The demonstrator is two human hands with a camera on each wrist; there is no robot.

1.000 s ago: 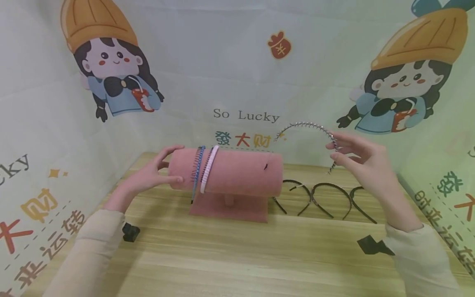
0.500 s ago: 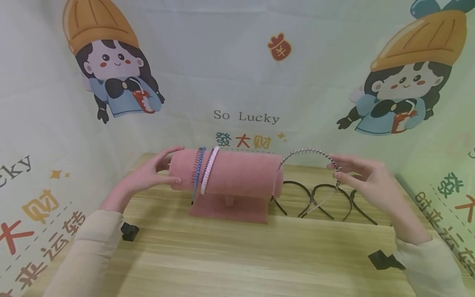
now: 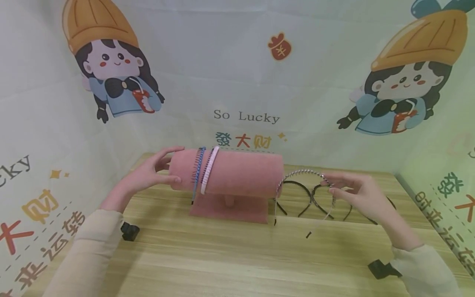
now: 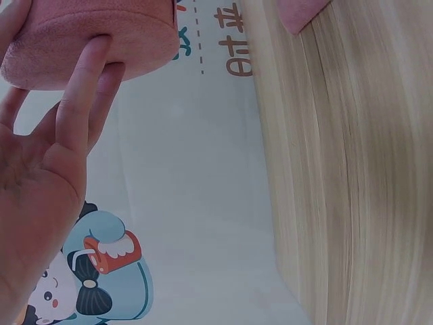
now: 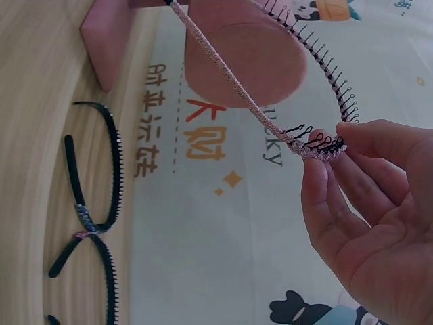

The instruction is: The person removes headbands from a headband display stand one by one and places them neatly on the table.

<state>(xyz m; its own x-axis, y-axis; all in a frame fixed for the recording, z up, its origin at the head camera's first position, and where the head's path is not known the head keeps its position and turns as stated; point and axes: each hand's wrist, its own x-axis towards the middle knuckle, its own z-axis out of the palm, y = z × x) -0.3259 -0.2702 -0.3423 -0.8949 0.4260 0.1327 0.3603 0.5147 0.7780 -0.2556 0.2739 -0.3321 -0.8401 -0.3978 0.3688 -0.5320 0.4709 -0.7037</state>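
Note:
A pink plush headband stand (image 3: 245,171), a horizontal roll on a flat base, stands on the table. My left hand (image 3: 148,175) grips its left end; in the left wrist view, fingers (image 4: 82,95) press against the round end face. Two headbands sit side by side over the roll: a blue one (image 3: 198,170) and a pale lilac one (image 3: 210,168). With thumb and fingertips my right hand (image 3: 358,192) pinches a sparkly toothed headband (image 5: 230,74) by one side of its arch. That headband hangs tips down at the roll's right end, overlapping it in the head view.
Several dark headbands lie in a row on the wooden table (image 3: 237,260), behind and below the right hand; one black toothed headband (image 5: 116,156) shows in the right wrist view. A printed cloth backdrop (image 3: 230,74) encloses the table's back and sides.
My right hand has lowered the sparkly headband from above the roll to its right end and turned its tips downward. The left hand keeps its grip on the stand.

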